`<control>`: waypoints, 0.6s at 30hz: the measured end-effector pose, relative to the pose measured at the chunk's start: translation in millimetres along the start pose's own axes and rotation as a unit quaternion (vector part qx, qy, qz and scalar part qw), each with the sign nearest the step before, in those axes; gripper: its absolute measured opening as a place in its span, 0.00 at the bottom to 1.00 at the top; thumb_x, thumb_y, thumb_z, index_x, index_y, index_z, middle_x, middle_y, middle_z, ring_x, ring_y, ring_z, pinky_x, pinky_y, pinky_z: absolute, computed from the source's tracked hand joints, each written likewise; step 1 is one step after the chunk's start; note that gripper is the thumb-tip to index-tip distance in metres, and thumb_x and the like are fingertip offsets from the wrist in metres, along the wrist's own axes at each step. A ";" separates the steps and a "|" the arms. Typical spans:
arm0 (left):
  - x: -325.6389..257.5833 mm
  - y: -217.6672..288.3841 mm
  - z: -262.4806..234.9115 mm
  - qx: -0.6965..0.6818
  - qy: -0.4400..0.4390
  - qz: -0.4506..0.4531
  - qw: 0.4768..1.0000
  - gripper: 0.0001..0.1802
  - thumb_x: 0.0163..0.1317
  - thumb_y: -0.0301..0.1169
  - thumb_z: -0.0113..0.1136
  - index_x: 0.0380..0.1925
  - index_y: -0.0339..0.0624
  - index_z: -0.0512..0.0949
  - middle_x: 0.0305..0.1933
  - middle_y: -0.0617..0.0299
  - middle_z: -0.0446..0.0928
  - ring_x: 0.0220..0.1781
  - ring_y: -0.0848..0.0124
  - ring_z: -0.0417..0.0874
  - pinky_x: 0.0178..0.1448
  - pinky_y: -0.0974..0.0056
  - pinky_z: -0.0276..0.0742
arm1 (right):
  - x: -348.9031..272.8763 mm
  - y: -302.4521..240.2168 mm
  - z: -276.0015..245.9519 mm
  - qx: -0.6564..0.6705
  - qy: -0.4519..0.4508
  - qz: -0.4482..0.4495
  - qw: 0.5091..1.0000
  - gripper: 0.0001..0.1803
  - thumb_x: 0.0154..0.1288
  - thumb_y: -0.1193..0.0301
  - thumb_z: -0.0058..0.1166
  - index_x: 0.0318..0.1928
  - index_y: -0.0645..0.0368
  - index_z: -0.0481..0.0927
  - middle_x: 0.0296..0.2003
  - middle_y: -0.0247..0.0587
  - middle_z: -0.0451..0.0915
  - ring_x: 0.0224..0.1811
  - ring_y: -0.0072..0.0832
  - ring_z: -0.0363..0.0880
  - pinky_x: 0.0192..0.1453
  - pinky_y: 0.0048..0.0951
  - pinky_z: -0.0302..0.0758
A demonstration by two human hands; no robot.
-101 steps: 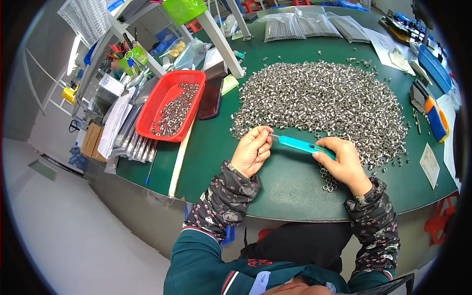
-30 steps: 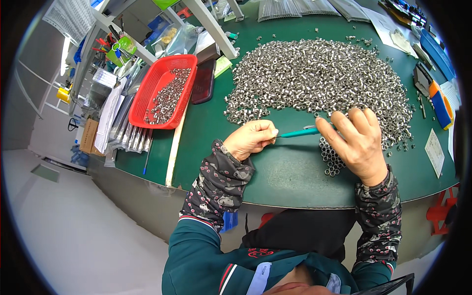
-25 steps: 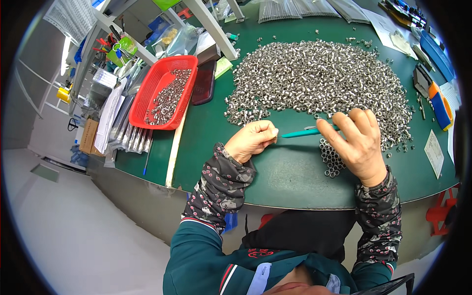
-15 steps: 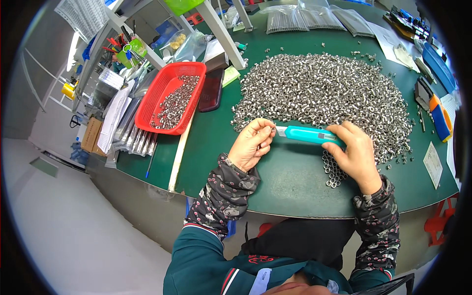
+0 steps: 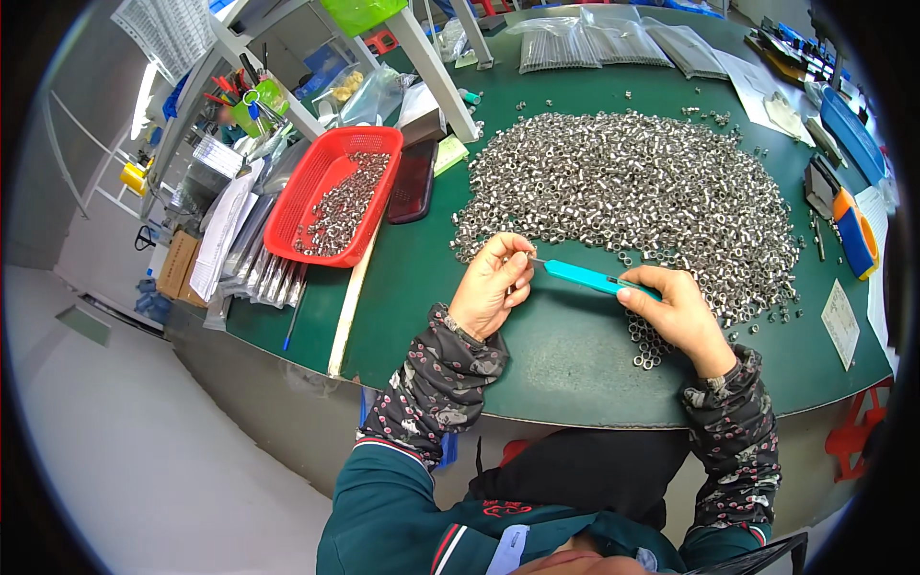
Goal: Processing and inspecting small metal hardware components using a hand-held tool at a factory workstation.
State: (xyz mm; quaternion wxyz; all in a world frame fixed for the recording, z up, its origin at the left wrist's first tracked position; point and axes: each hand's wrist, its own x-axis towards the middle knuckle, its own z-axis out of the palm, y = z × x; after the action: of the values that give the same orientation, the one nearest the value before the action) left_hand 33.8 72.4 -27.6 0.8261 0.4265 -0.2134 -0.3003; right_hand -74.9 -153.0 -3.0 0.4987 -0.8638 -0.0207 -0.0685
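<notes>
Now right hand (image 5: 678, 311) grips teal tool (image 5: 589, 278); left hand (image 5: 494, 287) pinches its tip. Green table (image 5: 565, 364) beneath, nut heap (image 5: 623, 192) beyond hands, red tray (image 5: 331, 196) left, grey floor (image 5: 144, 450) below.

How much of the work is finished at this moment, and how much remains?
Done: some small metal rings lie in the red plastic tray. In hand: the right hand holds a turquoise tool toward the left hand. Left: the large pile of small metal rings on the green table.
</notes>
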 end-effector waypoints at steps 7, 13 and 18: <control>-1.2 -3.8 -3.4 0.015 0.020 0.023 0.999 0.06 0.62 0.27 0.51 0.38 0.39 0.71 0.35 0.65 0.72 0.23 0.82 0.62 0.21 0.79 0.57 | -1.4 -4.6 -0.8 -0.016 -0.033 0.050 0.998 0.17 0.54 0.61 0.56 0.37 0.62 0.79 0.24 0.45 0.79 0.25 0.31 0.78 0.32 0.29 0.71; -2.1 -3.9 -5.1 -0.003 0.028 0.011 1.000 0.07 0.62 0.27 0.51 0.39 0.39 0.71 0.35 0.63 0.73 0.22 0.82 0.62 0.20 0.79 0.57 | -2.6 -5.4 3.3 -0.124 0.056 -0.057 0.989 0.16 0.54 0.61 0.56 0.36 0.61 0.80 0.26 0.45 0.77 0.26 0.39 0.76 0.31 0.34 0.71; -1.3 -1.0 6.1 0.007 0.078 -0.011 0.997 0.07 0.62 0.28 0.51 0.37 0.36 0.70 0.22 0.69 0.64 0.21 0.83 0.60 0.19 0.79 0.55 | -4.2 -9.3 3.1 -0.198 0.105 -0.102 0.969 0.14 0.51 0.63 0.58 0.36 0.59 0.78 0.22 0.42 0.72 0.24 0.38 0.74 0.28 0.36 0.69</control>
State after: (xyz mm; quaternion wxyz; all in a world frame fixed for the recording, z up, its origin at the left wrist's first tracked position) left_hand 28.8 69.3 -25.3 0.8339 0.4564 -0.1458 -0.2741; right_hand -79.7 -145.5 2.9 0.3078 -0.9267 -0.0422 -0.2116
